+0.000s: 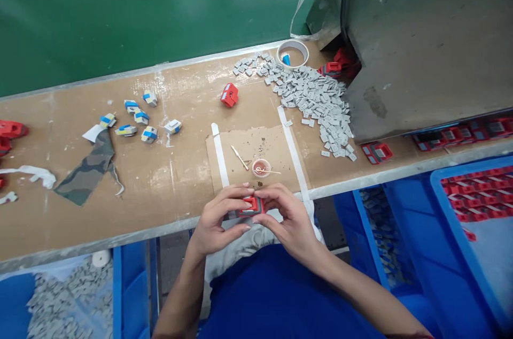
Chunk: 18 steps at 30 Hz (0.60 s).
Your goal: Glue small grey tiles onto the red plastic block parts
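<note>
Between my two hands, at the bench's front edge, is a red and grey plastic toy vehicle part. My left hand grips its left side, fingers over the top. My right hand pinches the right end between thumb and fingers. Just beyond them a small round cup of reddish liquid has a thin stick lying across it. A white stick with a dark tip rests left of the cup, on a taped cardboard sheet. Another red part sits farther back.
Small grey plastic pieces lie heaped at right, beside a tape roll. Several blue-white-yellow pieces and a camouflage cloth lie at left. A large panel overhangs the right side. Blue bins stand below the bench.
</note>
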Available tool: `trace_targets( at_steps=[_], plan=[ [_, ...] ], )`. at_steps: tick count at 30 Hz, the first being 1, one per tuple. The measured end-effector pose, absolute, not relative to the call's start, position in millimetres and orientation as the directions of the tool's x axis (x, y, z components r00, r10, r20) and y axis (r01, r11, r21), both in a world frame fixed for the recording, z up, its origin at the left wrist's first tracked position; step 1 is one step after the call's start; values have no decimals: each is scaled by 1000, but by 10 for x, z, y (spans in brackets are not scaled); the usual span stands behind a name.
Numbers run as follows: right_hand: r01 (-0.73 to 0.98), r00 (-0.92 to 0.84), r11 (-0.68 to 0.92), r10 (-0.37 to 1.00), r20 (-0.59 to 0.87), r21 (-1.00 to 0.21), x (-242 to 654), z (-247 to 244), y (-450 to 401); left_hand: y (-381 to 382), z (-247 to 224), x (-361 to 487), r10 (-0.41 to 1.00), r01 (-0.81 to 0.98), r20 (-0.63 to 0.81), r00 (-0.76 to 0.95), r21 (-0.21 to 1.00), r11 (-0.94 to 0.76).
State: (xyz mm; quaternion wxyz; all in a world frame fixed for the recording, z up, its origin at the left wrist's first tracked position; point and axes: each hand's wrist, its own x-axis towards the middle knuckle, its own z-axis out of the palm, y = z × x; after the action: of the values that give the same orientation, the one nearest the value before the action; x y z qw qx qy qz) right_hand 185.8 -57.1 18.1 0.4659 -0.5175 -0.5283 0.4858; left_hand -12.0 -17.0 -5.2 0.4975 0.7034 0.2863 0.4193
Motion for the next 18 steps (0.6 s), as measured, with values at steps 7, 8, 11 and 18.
trace_targets(
  at_steps=[7, 8, 11, 18],
  plan=[
    [208, -134, 85, 989, 57, -975, 1806, 231, -510, -217, -19, -109, 917, 8, 220, 331, 972, -236],
    [220, -145, 81, 988, 50, -972, 1800, 232, -507, -222, -23, -107, 923, 11, 218, 316, 972, -233],
    [262, -162, 56, 987, 13, -963, 1812, 242, -496, -225, -37, -107, 926, 20, 216, 311, 972, -233],
    [294, -202, 32, 979, -30, -955, 1866, 297, -427, -212, -49, -125, 929, 15, 196, 315, 977, -212]
  ],
)
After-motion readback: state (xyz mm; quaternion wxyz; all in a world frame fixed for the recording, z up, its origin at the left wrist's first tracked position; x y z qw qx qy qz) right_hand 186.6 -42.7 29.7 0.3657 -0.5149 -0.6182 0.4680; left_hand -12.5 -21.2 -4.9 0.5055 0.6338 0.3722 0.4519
